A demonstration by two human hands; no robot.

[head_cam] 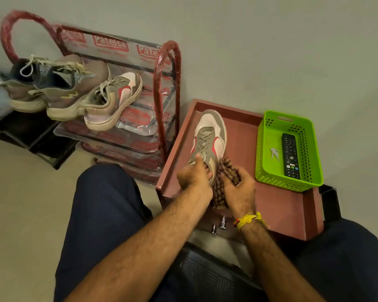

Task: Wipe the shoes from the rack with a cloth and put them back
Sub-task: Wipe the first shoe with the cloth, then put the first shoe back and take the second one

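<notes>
The red rack [166, 88] stands at ten o'clock against the wall, three shoes on its top shelf, the nearest a grey-and-white sneaker [112, 101]. At two o'clock sits a red tray [288, 205], with a green basket [268, 153] holding a remote [290, 158] on its far right corner. On the tray lies the shoe [210, 140], toe pointing away; the left hand [193, 174] grips its heel end, thumb on the laces, while the right hand [238, 186] clutches a checked cloth [225, 171] against the shoe's right side.

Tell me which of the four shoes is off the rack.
The white-grey-red sneaker on the red tray, held by the left hand. The other three sit on the rack.
</notes>
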